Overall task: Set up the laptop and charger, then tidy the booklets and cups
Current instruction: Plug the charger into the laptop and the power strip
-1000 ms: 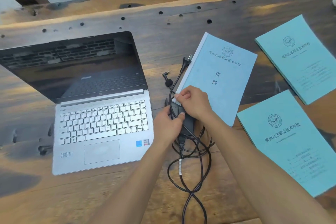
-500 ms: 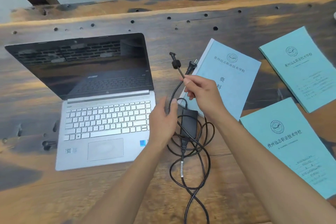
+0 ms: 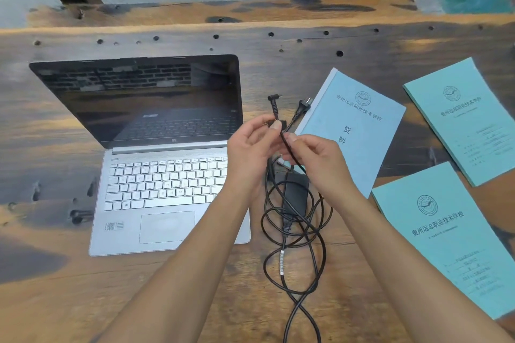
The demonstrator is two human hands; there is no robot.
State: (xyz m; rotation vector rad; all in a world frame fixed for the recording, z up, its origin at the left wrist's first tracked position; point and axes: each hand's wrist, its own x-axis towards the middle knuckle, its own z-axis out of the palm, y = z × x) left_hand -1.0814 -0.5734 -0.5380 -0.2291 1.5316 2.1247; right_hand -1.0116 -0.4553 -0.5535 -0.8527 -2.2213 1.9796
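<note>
rough, dark-stained wood made up the bench (image 3: 83, 287), drilled with small holes along its far edge. on it the open laptop (image 3: 167, 175) sat at left, screen dark, and three pale blue booklets (image 3: 354, 131) lay spread to the right, the nearest to the laptop touching the charger's tangle; no cups showed. between them the charger brick (image 3: 296, 193) rested on the wood amid loose loops of its black cable (image 3: 292, 259), with the wall plug (image 3: 303, 105) lying against that booklet's corner. the step in hand looked to be the charger set-up. the left hand (image 3: 250, 153) pinched the cable just below the barrel plug (image 3: 273, 100), thumb and forefinger closed on it, the plug raised clear of the bench. the right hand (image 3: 315, 159) pinched the same cable a little lower, other fingers loosely curled. next, it seemed, the plug had to be brought to a port on the laptop's side, which could not be seen, with slack freed from the loops.
</note>
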